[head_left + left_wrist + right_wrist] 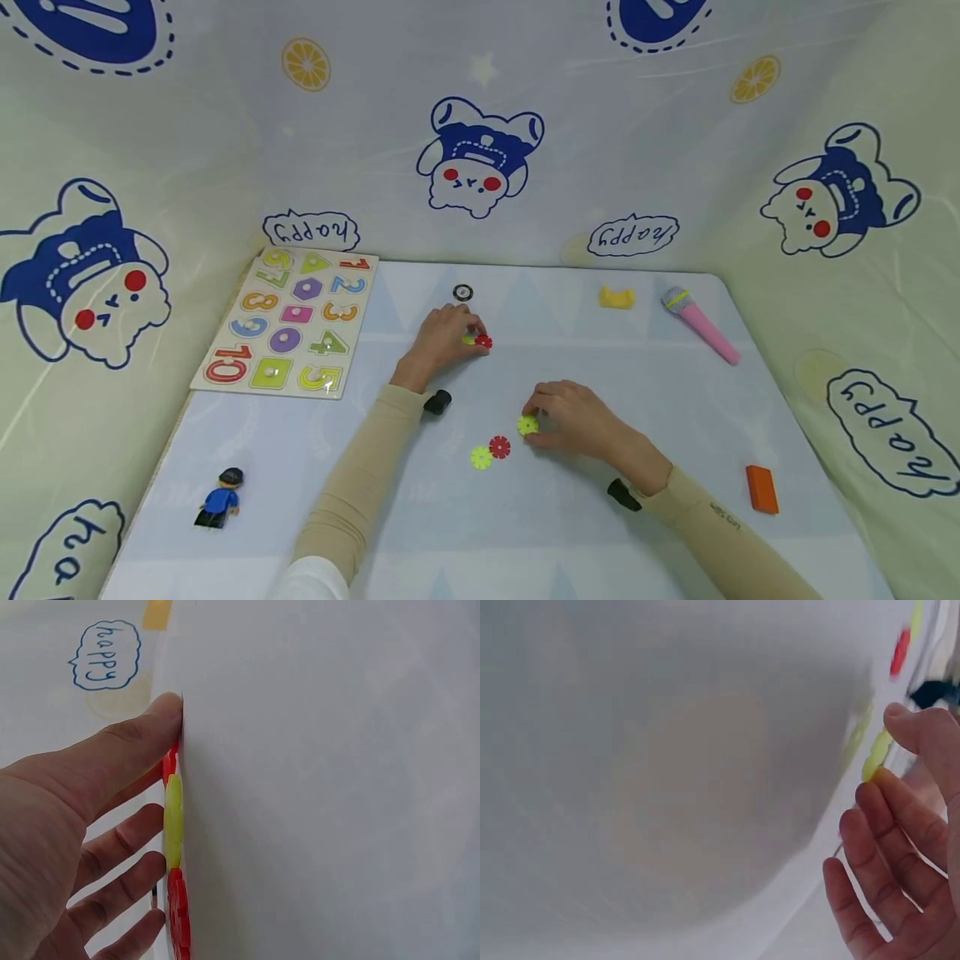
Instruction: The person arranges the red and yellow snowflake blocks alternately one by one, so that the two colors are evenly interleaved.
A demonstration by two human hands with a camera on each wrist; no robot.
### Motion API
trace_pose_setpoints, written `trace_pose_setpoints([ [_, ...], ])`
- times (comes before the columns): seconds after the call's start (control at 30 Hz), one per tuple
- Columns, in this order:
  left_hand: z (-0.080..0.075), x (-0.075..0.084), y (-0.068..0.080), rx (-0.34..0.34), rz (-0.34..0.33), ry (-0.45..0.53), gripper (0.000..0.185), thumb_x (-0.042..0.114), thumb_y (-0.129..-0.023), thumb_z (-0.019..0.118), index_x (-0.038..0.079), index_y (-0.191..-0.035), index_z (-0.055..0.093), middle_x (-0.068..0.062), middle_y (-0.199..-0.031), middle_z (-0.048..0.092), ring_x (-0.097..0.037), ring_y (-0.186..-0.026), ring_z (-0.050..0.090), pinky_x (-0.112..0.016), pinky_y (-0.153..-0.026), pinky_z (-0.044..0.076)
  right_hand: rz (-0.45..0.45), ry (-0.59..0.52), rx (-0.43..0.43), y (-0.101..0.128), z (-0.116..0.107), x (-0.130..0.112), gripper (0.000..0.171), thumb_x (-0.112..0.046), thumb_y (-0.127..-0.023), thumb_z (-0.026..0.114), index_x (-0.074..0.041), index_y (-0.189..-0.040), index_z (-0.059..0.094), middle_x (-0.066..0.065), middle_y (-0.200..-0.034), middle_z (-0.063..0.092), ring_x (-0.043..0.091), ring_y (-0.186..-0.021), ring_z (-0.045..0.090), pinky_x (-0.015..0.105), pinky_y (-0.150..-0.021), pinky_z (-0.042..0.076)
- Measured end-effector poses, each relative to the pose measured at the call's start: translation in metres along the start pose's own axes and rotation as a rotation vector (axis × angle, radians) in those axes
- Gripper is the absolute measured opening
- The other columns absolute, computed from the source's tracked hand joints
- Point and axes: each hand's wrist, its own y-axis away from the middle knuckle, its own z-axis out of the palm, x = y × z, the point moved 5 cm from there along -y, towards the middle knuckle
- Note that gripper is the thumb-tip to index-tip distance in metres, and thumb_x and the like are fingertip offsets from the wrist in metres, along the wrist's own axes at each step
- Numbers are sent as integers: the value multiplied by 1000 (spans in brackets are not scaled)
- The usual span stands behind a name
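Observation:
My left hand pinches a red snowflake disc between thumb and index finger, close over the table. A yellow-green snowflake disc sits right beside it, and another red disc follows in line in the left wrist view. The left hand covers part of this row in the head view. Lower right, my right hand holds another yellow-green snowflake disc by its edges, with thumb and fingertip. Just left of that hand, a red disc and a yellow-green disc lie side by side.
A number-and-shape puzzle board lies at the back left, a toy figure at the front left. Beyond the left hand is a small black ring-shaped piece. Rightward are a yellow piece, pink microphone and orange block.

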Motion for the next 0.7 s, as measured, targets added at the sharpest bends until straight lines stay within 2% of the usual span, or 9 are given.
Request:
trace_pose_setpoints([
  [0.27,1,0,-1,6,-1,-3,32,39,-92,89,17,-115,82,-5,-114,72,-26,-111,61,-48,-105,49,152,-36,-30,-62,-13,37,33,-34,-90,92,-13,-113,82,-3,-101,75,13,-89,65,36,-87,59],
  [0.47,0,1,0,6,5,-3,31,38,-92,90,17,-113,83,-5,-114,72,-26,-109,61,-48,-103,50,192,-48,-6,-98,-15,59,33,-32,-92,90,-9,-114,81,2,-104,77,18,-91,67,41,-89,58],
  [0.7,0,0,0,5,-2,-10,30,37,-93,89,17,-114,82,-5,-114,73,-25,-109,62,-47,-103,50,200,-73,14,-122,-16,66,30,-32,-93,89,-9,-112,82,3,-106,78,20,-95,69,42,-91,58],
])
